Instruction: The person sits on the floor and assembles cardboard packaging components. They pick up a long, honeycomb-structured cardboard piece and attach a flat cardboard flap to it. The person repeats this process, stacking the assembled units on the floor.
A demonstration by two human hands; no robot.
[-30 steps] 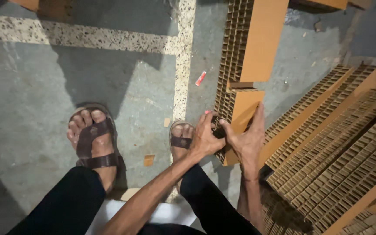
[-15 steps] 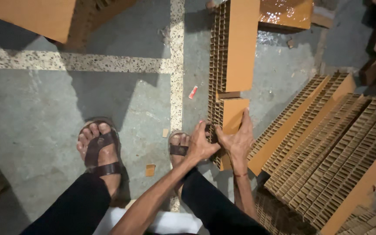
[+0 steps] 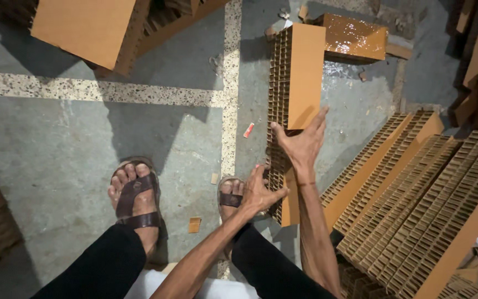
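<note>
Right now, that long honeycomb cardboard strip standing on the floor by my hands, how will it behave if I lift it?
The honeycomb cardboard strip is probably light for its size, being mostly open cells. It likely stays fairly stiff, since flat facing sheets back the cells. Standing on a narrow edge, it may tip sideways once your right hand and left hand let go.

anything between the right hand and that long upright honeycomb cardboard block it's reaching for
Nothing visible. The right hand is spread open just short of the long honeycomb cardboard block, with only bare floor beside them. The left hand rests lower, at the shorter honeycomb piece, clear of that path.
</note>
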